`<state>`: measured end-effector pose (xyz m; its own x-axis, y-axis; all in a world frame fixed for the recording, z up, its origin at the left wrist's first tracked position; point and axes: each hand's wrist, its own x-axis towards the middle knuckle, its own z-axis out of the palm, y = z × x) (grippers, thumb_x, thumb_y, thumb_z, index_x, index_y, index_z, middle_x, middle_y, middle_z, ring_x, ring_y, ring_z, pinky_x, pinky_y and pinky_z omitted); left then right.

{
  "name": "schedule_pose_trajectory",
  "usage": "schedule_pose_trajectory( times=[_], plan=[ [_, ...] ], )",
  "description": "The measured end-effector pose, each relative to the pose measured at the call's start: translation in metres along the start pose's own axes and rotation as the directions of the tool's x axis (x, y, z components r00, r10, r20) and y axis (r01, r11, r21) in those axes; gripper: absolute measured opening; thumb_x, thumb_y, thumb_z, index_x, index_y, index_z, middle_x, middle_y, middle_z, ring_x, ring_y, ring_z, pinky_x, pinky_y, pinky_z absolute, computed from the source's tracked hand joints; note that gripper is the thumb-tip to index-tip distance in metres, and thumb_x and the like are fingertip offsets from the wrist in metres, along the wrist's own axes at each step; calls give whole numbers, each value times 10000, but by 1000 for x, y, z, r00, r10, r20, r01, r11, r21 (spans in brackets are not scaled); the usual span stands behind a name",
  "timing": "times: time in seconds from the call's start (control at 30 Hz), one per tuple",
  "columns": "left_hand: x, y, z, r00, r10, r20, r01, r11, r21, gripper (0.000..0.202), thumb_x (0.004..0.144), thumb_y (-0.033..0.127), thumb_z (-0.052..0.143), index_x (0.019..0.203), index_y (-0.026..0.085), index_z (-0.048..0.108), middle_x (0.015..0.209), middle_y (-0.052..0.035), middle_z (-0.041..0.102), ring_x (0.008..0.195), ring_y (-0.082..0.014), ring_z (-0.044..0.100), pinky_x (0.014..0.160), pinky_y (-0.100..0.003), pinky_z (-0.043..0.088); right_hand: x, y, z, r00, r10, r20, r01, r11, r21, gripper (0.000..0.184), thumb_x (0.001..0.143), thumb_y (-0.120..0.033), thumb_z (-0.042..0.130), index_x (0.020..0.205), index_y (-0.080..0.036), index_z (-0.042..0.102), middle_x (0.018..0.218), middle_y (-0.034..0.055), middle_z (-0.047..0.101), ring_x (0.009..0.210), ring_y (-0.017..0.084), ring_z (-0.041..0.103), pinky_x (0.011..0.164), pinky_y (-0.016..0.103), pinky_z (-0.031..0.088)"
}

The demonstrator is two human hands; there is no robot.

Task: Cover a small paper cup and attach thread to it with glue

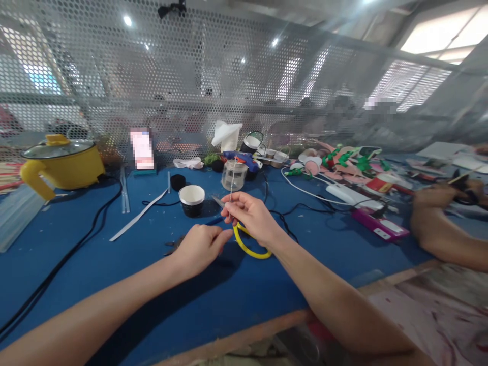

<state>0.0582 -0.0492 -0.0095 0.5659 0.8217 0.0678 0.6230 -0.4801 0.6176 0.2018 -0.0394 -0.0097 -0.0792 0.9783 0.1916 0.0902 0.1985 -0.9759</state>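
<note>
My right hand [246, 216] is closed in front of me. A thin pale wire-like stem [232, 178] stands up from its fingertips. Yellow-handled scissors [257, 254] sit in the same hand, their loops below the palm and a blade tip [218, 201] at the fingers. My left hand [200, 249] is closed close by, thumb against the fingers; whatever it may hold is hidden. Partly under it lie dark metal jaws [173, 247], perhaps pliers. Beyond the hands stand a black cup with a white inside [191, 198] and a clear jar [233, 175] with a blue glue gun [244, 158] above it.
On the left is a yellow electric pot [63, 162] with a black cord [72, 249]. White strips [139, 216] lie on the blue table [213, 310]. Rightward are a white power strip [354, 195], a purple box [380, 225], pink and green pieces [343, 162] and another person's arm [442, 229].
</note>
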Motion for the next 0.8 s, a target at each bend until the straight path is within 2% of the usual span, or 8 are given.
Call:
schedule_pose_trajectory(
  times=[0.1,0.17,0.2,0.33,0.43,0.53,0.63,0.8],
  plan=[
    [9,-3,-1,987,159,24,-160,978,131,171,761,193,473,880,140,584,763,-49,600,635,-140,540,598,-253,411,2,1,-2,998,-33,-48,32,999,-30,159,732,-278,526,835,-159,546,675,3,569,537,84,523,502,226,412],
    [9,-4,-2,971,225,81,-237,947,217,405,687,172,569,1086,152,497,959,-91,571,789,-185,547,694,-301,433,3,1,-4,995,-47,-83,43,998,-49,174,731,-297,528,837,-161,548,659,-3,553,532,84,512,495,227,408],
    [8,-5,-4,967,231,108,-252,932,260,459,671,224,603,1108,155,484,992,-103,557,840,-212,537,729,-336,432,3,1,-6,994,-51,-101,45,998,-54,178,730,-303,528,837,-161,548,646,-8,543,528,84,509,491,227,405],
    [-1,-11,-15,973,154,175,-217,873,437,549,580,500,636,1006,162,557,1049,-139,533,966,-321,481,787,-461,394,5,0,-8,989,-53,-135,46,997,-58,156,731,-286,525,823,-162,547,619,-17,521,523,84,503,510,238,411],
    [-6,-20,-19,973,60,221,-169,840,515,596,536,457,687,1018,138,542,1129,-170,488,999,-341,468,807,-461,382,5,1,-7,992,-46,-117,37,997,-74,136,736,-264,518,821,-163,548,629,-11,532,543,90,513,533,247,421],
    [-5,-29,-21,966,45,256,-174,842,511,507,599,397,665,1013,131,545,1072,-158,517,977,-314,483,795,-415,396,5,5,-5,996,-46,-80,37,994,-101,133,747,-258,506,832,-164,546,645,-6,539,562,93,524,539,245,423],
    [-4,-34,-26,961,33,274,-173,847,503,510,582,367,684,1017,141,543,1048,-141,521,954,-296,490,788,-398,396,4,9,-5,998,-48,-34,43,991,-127,142,758,-271,499,847,-171,545,658,-4,538,576,96,532,525,237,417],
    [-12,-43,-52,935,-97,341,-105,843,528,452,514,230,716,930,168,551,1091,-98,507,984,-277,486,804,-407,378,3,8,-5,999,-35,11,36,988,-151,134,757,-268,501,839,-173,550,690,7,548,585,100,536,528,238,417]
  ],
)
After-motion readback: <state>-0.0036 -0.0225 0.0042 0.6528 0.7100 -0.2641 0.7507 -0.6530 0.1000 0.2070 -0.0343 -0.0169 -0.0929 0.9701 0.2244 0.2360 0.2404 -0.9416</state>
